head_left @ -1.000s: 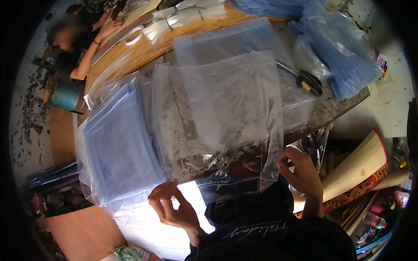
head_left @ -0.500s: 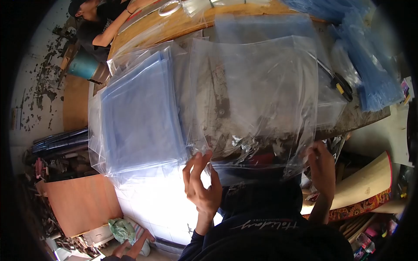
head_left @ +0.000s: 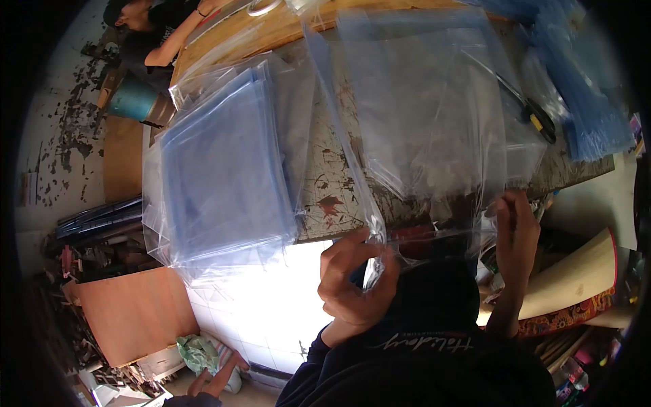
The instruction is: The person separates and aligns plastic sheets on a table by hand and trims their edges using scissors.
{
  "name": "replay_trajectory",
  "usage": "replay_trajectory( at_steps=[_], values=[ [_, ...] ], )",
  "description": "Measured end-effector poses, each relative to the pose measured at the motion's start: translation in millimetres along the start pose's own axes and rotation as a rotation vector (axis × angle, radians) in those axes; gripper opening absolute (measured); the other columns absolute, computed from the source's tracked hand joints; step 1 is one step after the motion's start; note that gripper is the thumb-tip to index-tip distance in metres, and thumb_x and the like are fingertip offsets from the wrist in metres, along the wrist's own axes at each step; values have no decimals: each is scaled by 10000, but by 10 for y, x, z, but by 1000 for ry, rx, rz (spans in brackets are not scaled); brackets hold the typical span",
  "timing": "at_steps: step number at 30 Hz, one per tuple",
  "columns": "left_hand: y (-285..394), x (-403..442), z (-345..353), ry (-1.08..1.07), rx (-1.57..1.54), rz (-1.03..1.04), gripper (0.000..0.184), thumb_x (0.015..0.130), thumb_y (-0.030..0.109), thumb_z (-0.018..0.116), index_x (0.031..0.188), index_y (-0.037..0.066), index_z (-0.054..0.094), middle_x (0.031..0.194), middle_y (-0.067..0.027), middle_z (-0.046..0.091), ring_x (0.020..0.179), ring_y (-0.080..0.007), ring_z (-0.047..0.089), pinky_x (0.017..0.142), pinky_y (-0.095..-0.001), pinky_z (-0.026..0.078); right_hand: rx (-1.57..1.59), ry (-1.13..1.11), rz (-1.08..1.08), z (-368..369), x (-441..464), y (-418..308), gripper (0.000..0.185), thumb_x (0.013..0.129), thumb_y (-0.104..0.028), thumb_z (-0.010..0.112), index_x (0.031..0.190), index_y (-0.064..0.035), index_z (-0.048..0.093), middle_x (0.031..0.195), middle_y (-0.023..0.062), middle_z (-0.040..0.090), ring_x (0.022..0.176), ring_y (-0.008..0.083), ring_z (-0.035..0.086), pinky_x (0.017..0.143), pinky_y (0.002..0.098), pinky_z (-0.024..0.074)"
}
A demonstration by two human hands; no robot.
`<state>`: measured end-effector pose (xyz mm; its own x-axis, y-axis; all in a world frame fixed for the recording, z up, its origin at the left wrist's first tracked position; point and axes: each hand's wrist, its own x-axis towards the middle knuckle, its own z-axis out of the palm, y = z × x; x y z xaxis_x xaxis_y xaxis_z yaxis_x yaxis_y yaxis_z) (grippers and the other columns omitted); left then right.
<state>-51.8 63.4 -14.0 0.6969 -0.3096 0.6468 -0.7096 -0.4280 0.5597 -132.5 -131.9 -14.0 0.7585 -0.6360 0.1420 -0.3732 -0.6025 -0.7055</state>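
My left hand (head_left: 356, 281) is closed in a pinch on the gathered left edge of a clear plastic sheet (head_left: 434, 129), close to my body. That edge runs in a narrow fold up across the table. My right hand (head_left: 517, 234) pinches the sheet's near right corner, its fingers pressed together. Between both hands the near part of the sheet hangs past the table edge, in front of my dark sweater. Left of it lies a neat pile of bluish plastic sheets (head_left: 224, 169) with a clear outer layer, overhanging the edge.
A bladed tool with a black and yellow handle (head_left: 540, 124) lies at the right, partly under plastic. Beyond it are bunched blue plastic sheets (head_left: 590, 115). The worn tabletop (head_left: 332, 193) shows between the piles. A co-worker's arm (head_left: 178, 41) reaches over the far left; another person's hands (head_left: 220, 376) show below.
My left hand has moved right and drawn the sheet's left edge inward, folding it and baring worn tabletop. My right hand has risen slightly and shifted right, still pinching its corner.
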Motion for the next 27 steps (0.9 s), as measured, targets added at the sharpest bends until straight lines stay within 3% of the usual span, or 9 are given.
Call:
replay_trajectory(
  at_steps=[7,10,13,15,16,18,19,21,27],
  values=[
    [42,-16,24,-8,-109,-34,596,637,-128,638,1135,-45,323,865,-185,585,713,-194,634,650,-241,503,-22,-10,-16,8,13,12,62,861,-62,491,882,-4,495,736,150,553,640,295,541,595,342,411],
    [36,-9,50,40,-166,-53,586,629,-91,712,1120,-27,397,784,-113,613,856,-258,607,611,-283,514,-18,-18,-1,13,31,10,64,862,-65,493,883,-6,500,722,148,551,622,291,539,586,341,407],
    [40,21,60,112,-193,-53,427,636,-79,714,991,-13,488,797,-105,609,810,-240,623,604,-274,510,4,-15,36,20,29,19,63,864,-67,490,880,-8,505,717,144,550,636,286,545,592,344,404],
    [31,71,13,0,-59,36,301,653,-64,708,903,-9,549,797,-107,616,750,-224,635,609,-259,505,-154,-23,0,11,23,29,109,869,-71,492,958,-9,497,902,166,547,793,300,561,675,361,431],
    [24,56,22,-3,-61,37,301,653,-64,708,903,-9,549,797,-107,616,750,-224,635,609,-259,505,-154,-22,5,40,21,-11,109,869,-71,492,958,-9,497,902,166,547,793,300,561,675,361,431],
    [2,16,46,-25,-189,-211,187,711,-60,668,870,-18,579,804,-110,627,728,-173,631,622,-241,491,-299,216,-95,128,28,-136,238,866,-69,498,1093,-12,452,1125,197,448,989,341,511,792,393,441],
    [-2,22,45,-32,-190,-208,187,711,-60,668,870,-18,579,804,-110,627,728,-173,631,622,-241,491,-298,218,-88,128,26,-110,238,866,-69,498,1093,-12,452,1125,197,448,989,341,511,792,393,441],
    [-5,52,44,18,-512,-497,152,769,-53,620,914,-32,578,808,-107,633,742,-124,611,657,-227,471,-275,125,-115,123,14,-42,364,870,-127,512,1211,-50,410,1244,169,369,1103,342,436,869,411,410],
    [-47,56,49,100,-670,-609,90,835,-17,561,920,-31,535,788,-86,615,707,-88,551,663,-207,435,-276,86,-132,123,-2,-91,386,847,-56,522,1207,-18,389,1207,218,369,1102,384,447,867,415,438]
  ],
)
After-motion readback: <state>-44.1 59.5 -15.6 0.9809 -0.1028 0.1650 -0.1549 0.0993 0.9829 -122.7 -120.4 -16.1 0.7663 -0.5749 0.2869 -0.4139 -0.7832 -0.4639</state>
